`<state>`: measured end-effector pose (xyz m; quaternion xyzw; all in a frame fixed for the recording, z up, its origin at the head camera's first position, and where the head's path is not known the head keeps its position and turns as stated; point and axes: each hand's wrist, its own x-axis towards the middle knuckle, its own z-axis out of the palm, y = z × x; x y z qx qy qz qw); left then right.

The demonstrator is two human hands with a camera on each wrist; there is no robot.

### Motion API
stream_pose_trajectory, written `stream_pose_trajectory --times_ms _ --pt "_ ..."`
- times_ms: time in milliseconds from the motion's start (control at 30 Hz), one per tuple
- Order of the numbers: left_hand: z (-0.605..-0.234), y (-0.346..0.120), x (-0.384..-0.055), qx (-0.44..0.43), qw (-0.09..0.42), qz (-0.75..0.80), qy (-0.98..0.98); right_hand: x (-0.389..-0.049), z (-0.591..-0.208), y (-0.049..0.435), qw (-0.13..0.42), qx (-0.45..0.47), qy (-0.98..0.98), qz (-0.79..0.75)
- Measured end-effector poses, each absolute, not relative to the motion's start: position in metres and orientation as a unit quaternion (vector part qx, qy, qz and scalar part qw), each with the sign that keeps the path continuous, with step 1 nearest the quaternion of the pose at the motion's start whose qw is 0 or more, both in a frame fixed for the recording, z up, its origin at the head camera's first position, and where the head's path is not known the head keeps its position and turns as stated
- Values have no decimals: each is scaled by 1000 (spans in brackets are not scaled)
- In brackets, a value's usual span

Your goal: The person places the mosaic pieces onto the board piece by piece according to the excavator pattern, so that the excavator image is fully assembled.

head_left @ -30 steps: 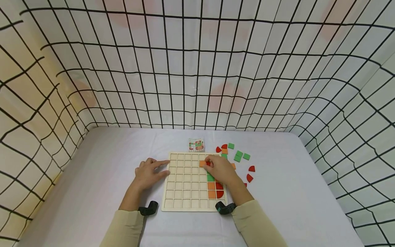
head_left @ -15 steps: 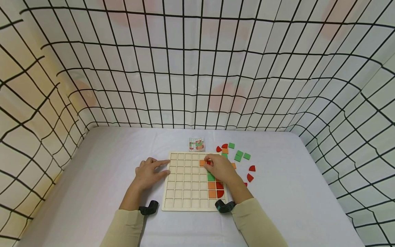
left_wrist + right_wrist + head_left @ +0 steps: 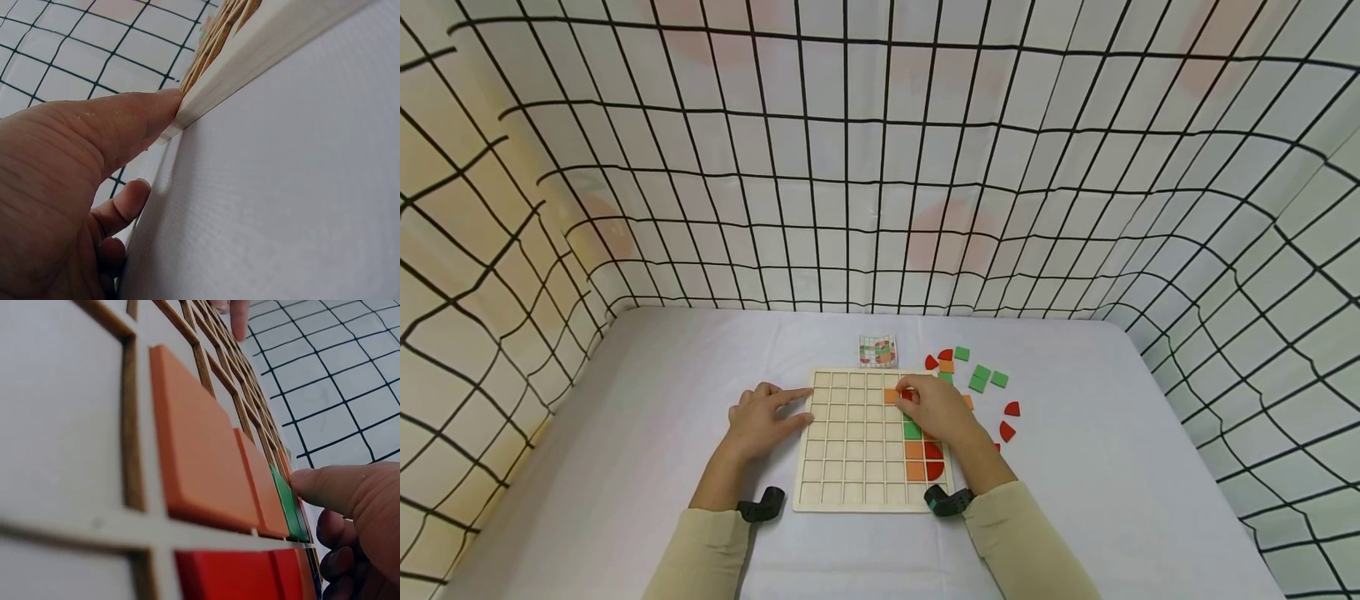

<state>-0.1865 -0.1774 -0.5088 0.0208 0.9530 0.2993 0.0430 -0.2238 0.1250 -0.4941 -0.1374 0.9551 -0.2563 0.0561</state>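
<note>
A wooden grid board (image 3: 853, 432) lies flat on the white cloth. My left hand (image 3: 760, 427) touches its left edge with thumb and index finger stretched out; the left wrist view shows the thumb (image 3: 140, 115) against the board's side. Over the upper right cells, my right hand (image 3: 942, 414) has thumb and index finger bent around a red quarter-circle tile (image 3: 907, 397), partly hidden by them. Just left of it sits an orange square tile (image 3: 891, 397). Nearer me are a green tile (image 3: 912, 432), orange squares (image 3: 914, 461) and red quarter circles (image 3: 933, 462) in cells.
Behind the board lies a small pattern card (image 3: 877, 352). Loose green squares (image 3: 979, 379), red quarter circles (image 3: 1012, 409) and orange squares (image 3: 947, 367) are scattered to the right. A black wire grid (image 3: 880, 192) encloses the table's back and sides.
</note>
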Motion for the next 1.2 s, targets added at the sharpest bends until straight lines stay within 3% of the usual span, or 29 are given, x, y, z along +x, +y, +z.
stream_pose_trajectory --times_ms 600,967,1200 --pt "-507 -178 -187 25 44 298 953 -275 -492 177 61 -60 963 -254" --pt "-509 -178 -187 27 42 299 953 -290 -490 181 132 -79 963 -222" --pt "-509 -178 -187 25 41 298 953 -291 -488 180 140 -62 961 -229"
